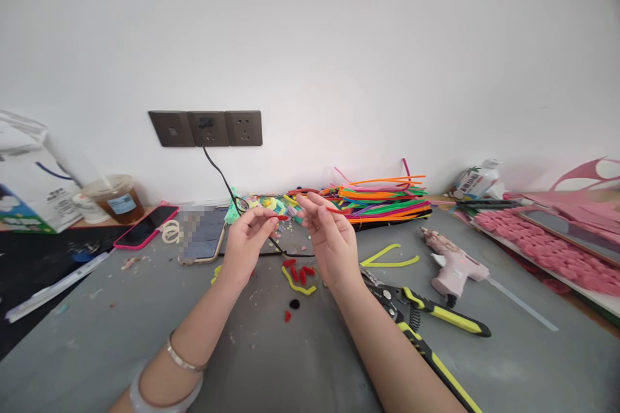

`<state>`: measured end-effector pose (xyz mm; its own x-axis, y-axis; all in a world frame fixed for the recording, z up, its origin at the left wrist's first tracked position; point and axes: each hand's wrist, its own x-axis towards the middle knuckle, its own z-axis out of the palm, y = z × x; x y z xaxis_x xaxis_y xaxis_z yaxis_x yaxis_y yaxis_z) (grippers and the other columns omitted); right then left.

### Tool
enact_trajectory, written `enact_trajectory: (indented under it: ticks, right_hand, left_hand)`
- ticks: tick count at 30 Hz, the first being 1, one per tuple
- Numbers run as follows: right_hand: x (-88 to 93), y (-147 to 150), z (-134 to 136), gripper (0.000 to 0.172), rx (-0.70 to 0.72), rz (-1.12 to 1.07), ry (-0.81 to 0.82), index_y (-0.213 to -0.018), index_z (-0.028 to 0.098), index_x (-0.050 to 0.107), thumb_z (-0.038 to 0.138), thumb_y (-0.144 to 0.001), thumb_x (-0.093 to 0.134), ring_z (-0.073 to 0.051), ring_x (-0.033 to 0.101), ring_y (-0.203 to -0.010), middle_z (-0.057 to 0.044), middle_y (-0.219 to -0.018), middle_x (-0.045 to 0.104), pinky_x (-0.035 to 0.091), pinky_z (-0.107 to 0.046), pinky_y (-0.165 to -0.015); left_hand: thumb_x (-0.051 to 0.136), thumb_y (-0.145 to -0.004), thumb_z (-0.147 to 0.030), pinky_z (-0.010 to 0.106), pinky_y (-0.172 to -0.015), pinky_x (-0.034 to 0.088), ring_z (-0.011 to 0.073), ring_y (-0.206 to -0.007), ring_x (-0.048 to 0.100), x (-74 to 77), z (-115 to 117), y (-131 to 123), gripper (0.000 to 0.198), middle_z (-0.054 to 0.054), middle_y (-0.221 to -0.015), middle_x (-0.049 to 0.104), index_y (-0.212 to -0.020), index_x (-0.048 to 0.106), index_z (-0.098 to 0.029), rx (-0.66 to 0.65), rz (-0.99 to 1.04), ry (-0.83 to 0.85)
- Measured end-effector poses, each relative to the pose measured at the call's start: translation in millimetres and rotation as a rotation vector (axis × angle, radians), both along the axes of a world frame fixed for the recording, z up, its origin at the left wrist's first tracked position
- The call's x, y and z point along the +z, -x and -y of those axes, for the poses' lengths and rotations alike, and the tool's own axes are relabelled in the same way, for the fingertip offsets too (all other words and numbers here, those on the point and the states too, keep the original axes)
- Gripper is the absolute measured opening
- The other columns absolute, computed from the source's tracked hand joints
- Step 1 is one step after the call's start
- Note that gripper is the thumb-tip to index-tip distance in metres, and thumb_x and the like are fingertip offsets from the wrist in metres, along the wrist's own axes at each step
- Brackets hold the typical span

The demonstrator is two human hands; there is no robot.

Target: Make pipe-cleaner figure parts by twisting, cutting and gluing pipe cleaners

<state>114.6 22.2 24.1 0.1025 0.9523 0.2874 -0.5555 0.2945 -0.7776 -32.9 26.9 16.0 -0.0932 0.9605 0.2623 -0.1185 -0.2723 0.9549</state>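
Between the thumb and fingertips of my left hand (pixel 252 239) is pinched a short red pipe cleaner piece (pixel 281 217). My right hand (pixel 332 242) is raised beside it, fingers partly curled, with a thin red pipe cleaner (pixel 338 210) sticking out to the right from between its thumb and index finger. The two hands are apart. On the mat below them lie several small red pipe cleaner pieces (pixel 303 276), a bent yellow-green pipe cleaner (pixel 296 284), a black pompom-like disc (pixel 294 304) and a tiny red bit (pixel 287 316).
Wire strippers (pixel 426 316) and a pink glue gun (pixel 455 264) lie on the right, near pink braided material (pixel 547 239). Colourful pipe cleaners (pixel 387 200) are heaped by the wall. Two phones (pixel 148 227) and a drink cup (pixel 119 197) are left. A black cable (pixel 220 171) hangs from the socket.
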Motion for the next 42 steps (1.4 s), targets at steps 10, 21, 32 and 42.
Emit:
enact_trajectory:
  ticks: [10, 21, 32, 42]
  right_hand:
    - [-1.9, -3, -3, 0.033, -0.083, -0.085, 0.032, -0.075, 0.022, 0.061, 0.053, -0.084, 0.063, -0.010, 0.042, -0.043, 0.005, -0.045, 0.054, 0.034, -0.024, -0.049]
    - [-4.0, 0, -3, 0.038, -0.146, -0.033, 0.076, -0.071, 0.019, 0.060, 0.056, -0.080, 0.065, -0.009, 0.045, -0.040, 0.004, -0.044, 0.056, 0.035, -0.020, -0.042]
    - [-10.6, 1, -3, 0.037, -0.120, 0.043, -0.006, -0.075, 0.019, 0.060, 0.053, -0.089, 0.059, -0.011, 0.051, -0.044, 0.002, -0.050, 0.062, 0.041, -0.021, -0.043]
    - [-12.6, 1, -2, 0.036, -0.145, 0.089, -0.043, -0.075, 0.019, 0.059, 0.052, -0.092, 0.055, -0.010, 0.049, -0.043, 0.003, -0.049, 0.060, 0.039, -0.021, -0.043]
  left_hand:
    - [0.075, -0.074, -0.037, 0.026, -0.065, 0.052, 0.0151, -0.071, 0.058, 1.0, 4, -2, 0.023, 0.001, -0.077, 0.062, -0.084, 0.066, -0.018, -0.089, -0.096, 0.009]
    - [0.075, -0.074, -0.035, 0.024, -0.067, 0.050, 0.0137, -0.076, 0.056, -2.3, 2, -1, 0.023, 0.001, -0.082, 0.060, -0.084, 0.065, -0.017, -0.053, -0.115, -0.040]
    - [0.077, -0.073, -0.035, 0.024, -0.066, 0.050, 0.0139, -0.074, 0.056, 1.2, 4, -2, 0.023, 0.002, -0.082, 0.060, -0.083, 0.066, -0.017, -0.006, -0.122, -0.101]
    - [0.075, -0.076, -0.034, 0.022, -0.064, 0.052, 0.0127, -0.072, 0.059, 0.8, 4, -2, 0.019, 0.001, -0.081, 0.060, -0.079, 0.067, -0.017, -0.007, -0.109, -0.117]
